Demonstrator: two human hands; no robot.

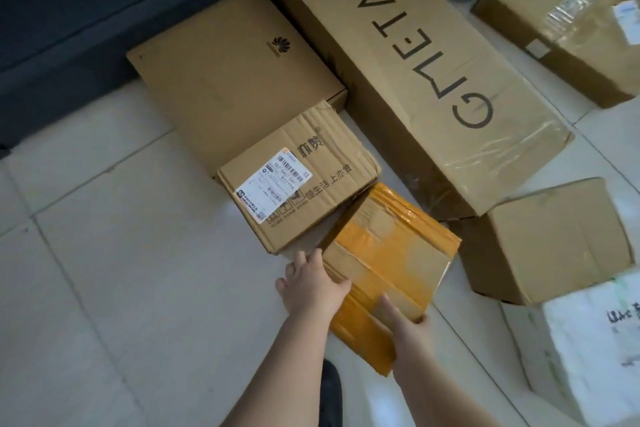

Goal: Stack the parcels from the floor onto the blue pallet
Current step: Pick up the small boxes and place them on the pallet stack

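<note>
Orange-taped parcel on the floor, both hands closed on it: left hand at its near-left corner, right hand on the near edge. Looks light, stiff, tape slick; grip opposite edges.

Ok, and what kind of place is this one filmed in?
Probably a home or small indoor room used for sorting deliveries, not a warehouse: pale glossy floor tiles, a dark upholstered sofa-like edge, and loose taped brown cardboard parcels like the long printed carton lying about.
</note>
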